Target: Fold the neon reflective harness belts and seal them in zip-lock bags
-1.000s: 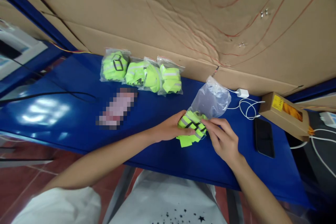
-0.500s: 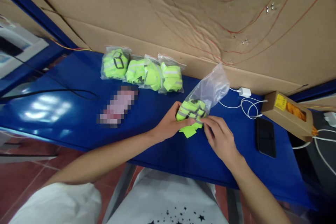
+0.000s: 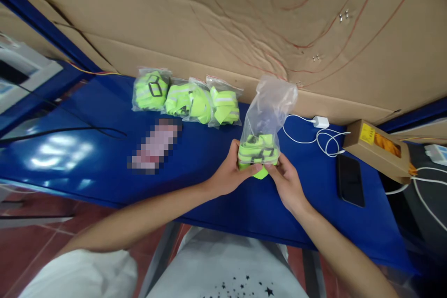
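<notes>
Between my hands is a folded neon-yellow reflective strap bundle (image 3: 256,151) with grey bands and a dark buckle. It sits in the lower part of a clear plastic bag (image 3: 268,102), whose loose upper end points away from me. My left hand (image 3: 232,172) grips the bundle's left side, thumb across the front. My right hand (image 3: 286,179) clasps its right side, with the thumb near the left thumb. A yellow tip of the strap pokes out below the thumbs. The fingers behind the bundle are partly hidden.
Several bagged neon-yellow bundles (image 3: 152,91) line the back of the blue table (image 3: 195,149). A blurred-out pink item (image 3: 155,146) lies left. On the right are a white charger (image 3: 320,122) with its cable, a black phone (image 3: 350,180) and a cardboard box (image 3: 379,151). Cardboard (image 3: 209,23) walls the back.
My right hand has shifted from pinching the bundle's front to clasping its right side. The bag now stands straighter over the bundle, and less strap hangs below. The view has shifted slightly.
</notes>
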The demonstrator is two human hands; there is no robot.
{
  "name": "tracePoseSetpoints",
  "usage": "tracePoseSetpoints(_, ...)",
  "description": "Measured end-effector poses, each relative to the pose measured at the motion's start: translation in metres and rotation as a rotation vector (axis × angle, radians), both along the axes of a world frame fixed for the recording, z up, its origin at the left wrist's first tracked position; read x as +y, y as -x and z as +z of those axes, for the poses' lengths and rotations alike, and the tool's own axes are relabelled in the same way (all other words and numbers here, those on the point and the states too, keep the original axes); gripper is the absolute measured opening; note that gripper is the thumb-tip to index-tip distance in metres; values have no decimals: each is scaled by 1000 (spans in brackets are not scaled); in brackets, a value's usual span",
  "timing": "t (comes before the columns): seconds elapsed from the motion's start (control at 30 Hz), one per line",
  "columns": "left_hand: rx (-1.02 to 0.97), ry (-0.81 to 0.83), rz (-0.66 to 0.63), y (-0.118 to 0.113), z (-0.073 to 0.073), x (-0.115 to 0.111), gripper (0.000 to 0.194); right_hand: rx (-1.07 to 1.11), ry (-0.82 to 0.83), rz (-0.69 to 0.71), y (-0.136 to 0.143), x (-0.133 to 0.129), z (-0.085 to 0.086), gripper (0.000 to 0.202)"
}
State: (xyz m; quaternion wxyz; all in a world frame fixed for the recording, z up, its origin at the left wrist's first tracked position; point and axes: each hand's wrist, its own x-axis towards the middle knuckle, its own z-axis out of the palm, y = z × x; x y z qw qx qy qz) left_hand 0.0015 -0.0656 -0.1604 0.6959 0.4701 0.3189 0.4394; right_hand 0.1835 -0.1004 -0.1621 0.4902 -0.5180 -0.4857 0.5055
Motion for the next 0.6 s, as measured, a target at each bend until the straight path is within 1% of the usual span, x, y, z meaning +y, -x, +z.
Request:
tracePoseSetpoints(0.07,-13,34,-19,3,0,2,64,-28,-16,-26,-3,0,1,51)
tracePoseSetpoints(0.13,-30,92,-36,7,1,5,65,-102,-78,-26,-7,-2,2,51)
tracePoseSetpoints(0.2,-73,127,-42,10,5,8,65,-169,-143,20,-10,-3,4,48)
tracePoseSetpoints(0.3,-130,64,-46,10,10,7,73,-152,-159,108,-11,-4,9,43)
tracePoseSetpoints(0.33,-126,42,-37,9,11,5,74,-128,-142,117,-11,-3,10,42)
tracePoseSetpoints(0.4,-101,54,5,5,12,3,73,-64,-81,100,-8,-1,14,42)
tracePoseSetpoints(0.5,-78,141,94,-4,10,-1,71,103,83,11,1,3,15,41)
tracePoseSetpoints(0.6,-73,182,173,-15,8,-6,70,264,229,-81,11,5,12,42)
